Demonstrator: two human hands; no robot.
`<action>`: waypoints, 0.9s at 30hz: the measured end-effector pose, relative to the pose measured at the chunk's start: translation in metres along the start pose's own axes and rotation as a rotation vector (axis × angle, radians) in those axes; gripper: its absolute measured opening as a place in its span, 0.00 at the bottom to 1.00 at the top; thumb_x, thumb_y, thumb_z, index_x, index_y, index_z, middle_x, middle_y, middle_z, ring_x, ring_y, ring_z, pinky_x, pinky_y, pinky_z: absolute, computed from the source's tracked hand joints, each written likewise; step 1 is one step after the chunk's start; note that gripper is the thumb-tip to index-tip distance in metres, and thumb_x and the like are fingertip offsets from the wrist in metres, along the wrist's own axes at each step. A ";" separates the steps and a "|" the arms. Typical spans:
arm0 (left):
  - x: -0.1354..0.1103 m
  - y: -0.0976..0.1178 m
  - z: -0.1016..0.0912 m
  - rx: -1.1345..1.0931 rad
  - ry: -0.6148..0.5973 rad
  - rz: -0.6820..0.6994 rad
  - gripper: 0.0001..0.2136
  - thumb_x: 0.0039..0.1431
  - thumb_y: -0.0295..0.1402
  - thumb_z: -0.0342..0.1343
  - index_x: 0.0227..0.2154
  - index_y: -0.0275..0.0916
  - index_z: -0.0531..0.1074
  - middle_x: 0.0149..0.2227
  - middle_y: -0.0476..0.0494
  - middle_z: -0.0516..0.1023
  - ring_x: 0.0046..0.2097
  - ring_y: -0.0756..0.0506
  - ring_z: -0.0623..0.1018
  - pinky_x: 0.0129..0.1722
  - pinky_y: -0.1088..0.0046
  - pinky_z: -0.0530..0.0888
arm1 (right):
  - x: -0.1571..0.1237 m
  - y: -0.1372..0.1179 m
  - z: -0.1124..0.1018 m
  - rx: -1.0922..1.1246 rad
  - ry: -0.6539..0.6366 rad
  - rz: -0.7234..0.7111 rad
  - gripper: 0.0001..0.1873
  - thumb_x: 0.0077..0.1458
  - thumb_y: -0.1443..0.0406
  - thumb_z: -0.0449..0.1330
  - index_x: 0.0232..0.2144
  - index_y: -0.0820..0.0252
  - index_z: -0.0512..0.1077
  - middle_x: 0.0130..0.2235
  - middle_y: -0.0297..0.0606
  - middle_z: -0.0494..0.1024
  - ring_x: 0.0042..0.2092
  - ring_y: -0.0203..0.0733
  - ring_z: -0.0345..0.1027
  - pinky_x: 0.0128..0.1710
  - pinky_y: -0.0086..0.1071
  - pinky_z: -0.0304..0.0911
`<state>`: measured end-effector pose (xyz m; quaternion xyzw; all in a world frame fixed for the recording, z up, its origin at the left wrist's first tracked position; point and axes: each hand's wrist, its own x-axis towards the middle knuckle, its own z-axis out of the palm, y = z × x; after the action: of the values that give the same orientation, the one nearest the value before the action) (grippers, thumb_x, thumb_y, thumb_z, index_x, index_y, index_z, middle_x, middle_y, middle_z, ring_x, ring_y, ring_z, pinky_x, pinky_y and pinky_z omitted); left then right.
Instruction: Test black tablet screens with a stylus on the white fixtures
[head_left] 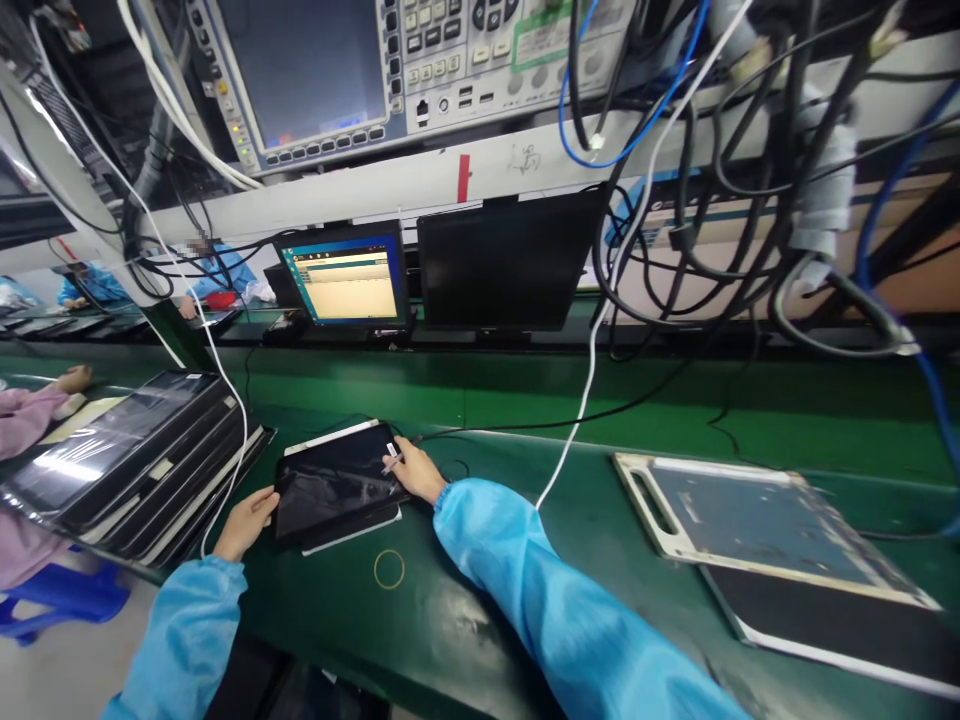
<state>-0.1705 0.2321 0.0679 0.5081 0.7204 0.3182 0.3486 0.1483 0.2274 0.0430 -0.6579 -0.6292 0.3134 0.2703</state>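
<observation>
A black tablet (334,484) with a dark, glossy screen lies tilted on a white-edged plate (352,530) on the green bench. My left hand (249,522) grips the tablet's left edge, thumb on top. At its right edge, my right hand (417,470) is closed around the side, fingers near a small white label. A short grey pen-like piece (392,463) shows at those right fingertips; what it is, I cannot make out. Just in front of the tablet lies a thin yellow rubber band (389,569).
Stacked dark panels (142,460) stand at left beside another person's pink sleeve (30,415). A framed board (765,515) lies at right. Behind are a lit monitor (349,280), a dark monitor (510,265) and a test instrument (315,70). Black cables (690,240) and a white cable (592,370) hang down.
</observation>
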 end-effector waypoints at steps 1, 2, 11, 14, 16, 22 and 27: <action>0.000 0.001 0.000 0.005 0.001 0.001 0.12 0.55 0.32 0.62 0.42 0.33 0.76 0.40 0.35 0.81 0.44 0.40 0.80 0.40 0.72 0.79 | 0.000 0.000 0.000 0.001 0.002 0.002 0.28 0.61 0.58 0.54 0.61 0.60 0.58 0.52 0.45 0.74 0.53 0.48 0.68 0.51 0.35 0.62; 0.000 0.001 -0.001 0.009 0.003 0.000 0.12 0.55 0.32 0.62 0.41 0.33 0.76 0.40 0.36 0.81 0.44 0.40 0.80 0.40 0.72 0.79 | 0.000 -0.001 -0.001 0.003 0.003 0.004 0.28 0.61 0.57 0.54 0.61 0.60 0.58 0.52 0.45 0.74 0.53 0.49 0.68 0.51 0.35 0.62; 0.002 0.001 -0.001 0.025 0.007 0.012 0.13 0.53 0.32 0.63 0.42 0.33 0.76 0.39 0.36 0.81 0.44 0.39 0.80 0.43 0.69 0.79 | -0.005 -0.009 -0.007 0.015 0.007 0.030 0.27 0.61 0.58 0.55 0.60 0.60 0.59 0.52 0.46 0.74 0.53 0.49 0.68 0.50 0.35 0.62; 0.001 0.001 -0.001 0.034 0.011 0.028 0.14 0.52 0.32 0.64 0.42 0.34 0.76 0.38 0.36 0.81 0.43 0.39 0.80 0.42 0.68 0.79 | -0.005 -0.009 -0.007 0.010 0.013 0.031 0.27 0.61 0.58 0.55 0.60 0.58 0.59 0.52 0.45 0.74 0.53 0.48 0.68 0.50 0.35 0.62; 0.002 0.000 0.000 0.051 0.013 0.040 0.13 0.52 0.33 0.64 0.42 0.35 0.76 0.37 0.37 0.81 0.43 0.39 0.80 0.42 0.68 0.79 | -0.006 -0.009 -0.006 0.002 0.017 0.029 0.27 0.61 0.58 0.54 0.60 0.58 0.59 0.51 0.45 0.75 0.53 0.48 0.69 0.49 0.35 0.63; 0.005 0.000 -0.004 0.173 0.022 0.098 0.11 0.56 0.32 0.58 0.41 0.34 0.75 0.33 0.40 0.81 0.39 0.42 0.81 0.39 0.71 0.79 | -0.011 -0.015 -0.010 -0.048 0.024 0.039 0.23 0.61 0.57 0.54 0.57 0.56 0.62 0.49 0.45 0.76 0.50 0.49 0.71 0.46 0.35 0.64; -0.008 0.013 0.008 0.457 0.190 0.351 0.21 0.58 0.31 0.53 0.55 0.35 0.67 0.52 0.33 0.73 0.58 0.34 0.68 0.61 0.48 0.57 | -0.014 -0.025 -0.013 -0.119 0.019 0.077 0.19 0.61 0.56 0.54 0.52 0.57 0.65 0.47 0.45 0.77 0.47 0.50 0.73 0.42 0.37 0.65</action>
<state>-0.1550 0.2286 0.0756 0.6582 0.7038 0.2494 0.0958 0.1418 0.2155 0.0712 -0.6992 -0.6186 0.2794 0.2244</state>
